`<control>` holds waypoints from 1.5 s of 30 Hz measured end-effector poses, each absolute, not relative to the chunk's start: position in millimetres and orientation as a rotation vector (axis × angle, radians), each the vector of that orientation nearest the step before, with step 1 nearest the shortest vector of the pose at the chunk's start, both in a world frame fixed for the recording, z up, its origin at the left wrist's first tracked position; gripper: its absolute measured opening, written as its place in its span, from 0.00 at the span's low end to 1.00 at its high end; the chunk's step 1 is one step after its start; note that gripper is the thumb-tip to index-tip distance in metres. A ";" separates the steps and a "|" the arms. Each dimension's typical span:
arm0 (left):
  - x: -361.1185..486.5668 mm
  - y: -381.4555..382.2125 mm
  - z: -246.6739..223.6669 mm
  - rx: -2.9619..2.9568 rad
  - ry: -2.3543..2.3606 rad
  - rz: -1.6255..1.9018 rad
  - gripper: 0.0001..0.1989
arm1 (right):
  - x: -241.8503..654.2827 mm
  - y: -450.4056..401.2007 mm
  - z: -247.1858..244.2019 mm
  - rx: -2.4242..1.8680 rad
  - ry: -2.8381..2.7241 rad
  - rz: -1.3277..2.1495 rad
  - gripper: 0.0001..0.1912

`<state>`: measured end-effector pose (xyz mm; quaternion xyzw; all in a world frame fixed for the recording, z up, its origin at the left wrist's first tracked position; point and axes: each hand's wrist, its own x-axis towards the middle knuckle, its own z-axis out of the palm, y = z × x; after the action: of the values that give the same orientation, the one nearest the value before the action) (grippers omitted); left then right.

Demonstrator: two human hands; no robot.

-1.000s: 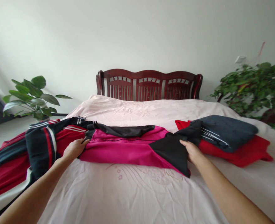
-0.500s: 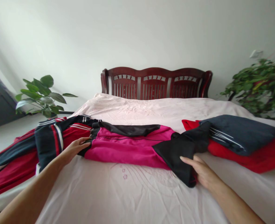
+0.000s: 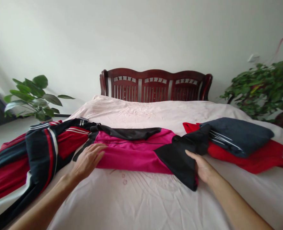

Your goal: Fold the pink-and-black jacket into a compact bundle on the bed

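A magenta and black jacket (image 3: 131,157) lies across the bed, its long sides folded in and its black collar end to the right. My left hand (image 3: 90,159) rests over its left end near the black hem, fingers stretched out and slightly apart. At the other end, my right hand (image 3: 201,166) grips the black collar part, thumb on top and the fingers hidden beneath. To the left lie navy and red striped track clothes (image 3: 42,153), loosely spread. On the right, a folded navy garment (image 3: 242,135) with white stripes sits on a red one (image 3: 254,159).
A pale pink sheet (image 3: 141,204) with printed flowers covers the bed. Behind it stands a dark red wooden headboard (image 3: 155,84) against a white wall. Leafy plants stand at the left (image 3: 35,95) and right (image 3: 263,89).
My left hand has moved right and toward me from the jacket's hem edge onto the magenta cloth, its fingers straightening. My right hand keeps its grip. The view has turned slightly right.
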<state>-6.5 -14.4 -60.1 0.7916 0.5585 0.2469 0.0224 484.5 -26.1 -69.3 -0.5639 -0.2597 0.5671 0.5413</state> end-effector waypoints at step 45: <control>11.3 -3.6 -38.7 0.319 1.013 1.561 0.11 | 461.0 -71.2 -76.4 -1.426 -2.502 0.035 0.31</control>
<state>11.3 -3.6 -38.7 0.1367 0.4346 0.6696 0.5866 461.0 -71.2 -76.4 -0.4908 -0.8613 0.0122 0.1304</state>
